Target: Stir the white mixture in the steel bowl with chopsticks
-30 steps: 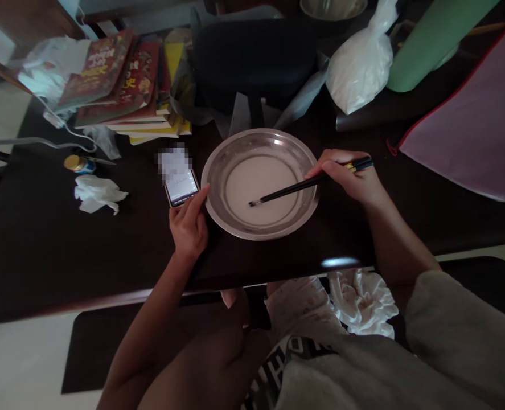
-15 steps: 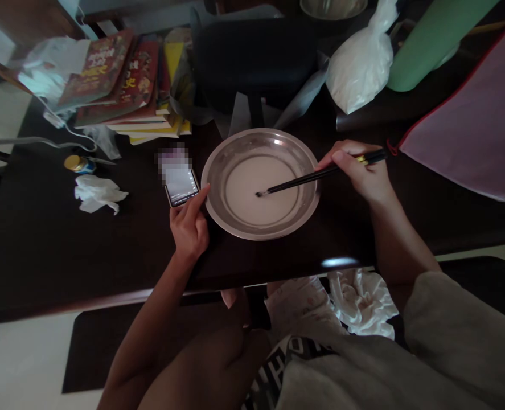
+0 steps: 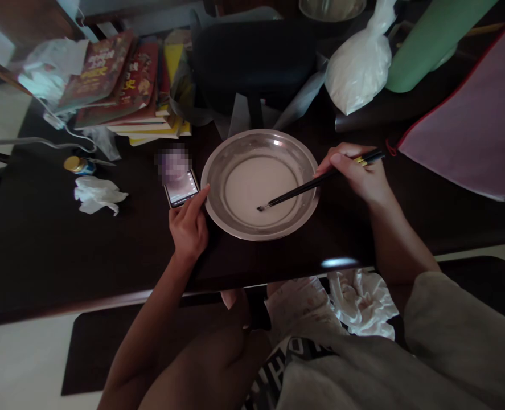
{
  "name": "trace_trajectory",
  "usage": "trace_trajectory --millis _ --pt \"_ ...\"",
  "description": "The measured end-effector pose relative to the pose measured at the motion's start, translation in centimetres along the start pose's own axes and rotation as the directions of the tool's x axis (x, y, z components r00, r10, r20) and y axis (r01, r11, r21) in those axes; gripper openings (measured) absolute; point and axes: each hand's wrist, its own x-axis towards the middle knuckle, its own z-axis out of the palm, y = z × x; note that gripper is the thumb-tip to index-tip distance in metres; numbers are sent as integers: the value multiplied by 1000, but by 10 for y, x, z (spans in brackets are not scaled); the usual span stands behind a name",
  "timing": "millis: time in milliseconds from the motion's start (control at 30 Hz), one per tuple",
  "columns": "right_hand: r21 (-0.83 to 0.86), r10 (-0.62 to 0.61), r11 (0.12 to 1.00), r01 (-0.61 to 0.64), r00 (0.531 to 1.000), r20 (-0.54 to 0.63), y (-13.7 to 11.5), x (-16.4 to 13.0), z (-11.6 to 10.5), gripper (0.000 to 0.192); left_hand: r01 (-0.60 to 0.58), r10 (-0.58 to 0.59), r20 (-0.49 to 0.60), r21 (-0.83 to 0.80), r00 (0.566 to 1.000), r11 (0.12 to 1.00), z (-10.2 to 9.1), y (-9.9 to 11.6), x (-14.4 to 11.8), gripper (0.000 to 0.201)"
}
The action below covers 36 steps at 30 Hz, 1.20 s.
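A: What is the biggest thing in front of you?

B: Your dark bench (image 3: 34, 250), stretching across the view. At its right you have a pinkish cover (image 3: 469, 114) with red edging — and at the far left, a stack of books (image 3: 107, 74) with red covers on top.

A: And what stands nearest to you?

B: Your round metal basin (image 3: 216, 185), resting on the bench between your two hands, with smooth whitish contents (image 3: 252, 185) across its bottom. Beyond it to the right, you see a green bottle (image 3: 431, 48) near a plastic bag (image 3: 358, 77) filled with something white, twisted at the top.

A: How do your hands stand?

B: Your left hand (image 3: 190, 228) grips nothing: its index fingertip touches the basin's left rim, the other fingers loosely bent. Your right hand (image 3: 361, 176) is closed around black chopsticks (image 3: 307, 186), which slant over the right rim, tips down at the whitish contents.

A: Anything smaller?

B: Your phone (image 3: 181, 185) lies lit just left of the basin — you cannot tell whether your left thumb touches it. Farther left lie a crumpled white tissue (image 3: 99, 195) and, just behind it, a small gold-lidded jar (image 3: 80, 164).
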Motion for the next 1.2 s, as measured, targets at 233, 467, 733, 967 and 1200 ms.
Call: trace_trajectory --millis 233,467,733,967,1200 --pt "-60 -38 998 34 997 -68 -1 1 1 24 -16 16 25 -8 1000 1000 -3 3 0 51" --pt "-38 9 999 -8 999 31 -3 0 3 25 -17 17 9 -38 1000 999 -3 2 -1 50" --pt "-13 9 1000 -10 999 -32 -1 -1 3 26 -13 13 0 -2 1000 1000 -1 -1 -1 49" --pt "-85 2 996 -9 997 -74 -4 -1 2 26 24 -24 11 6 1000 1000 0 -1 0 48" --pt "-52 23 998 -21 999 24 -3 -1 4 25 6 -5 16 -49 1000 999 -3 3 0 47"
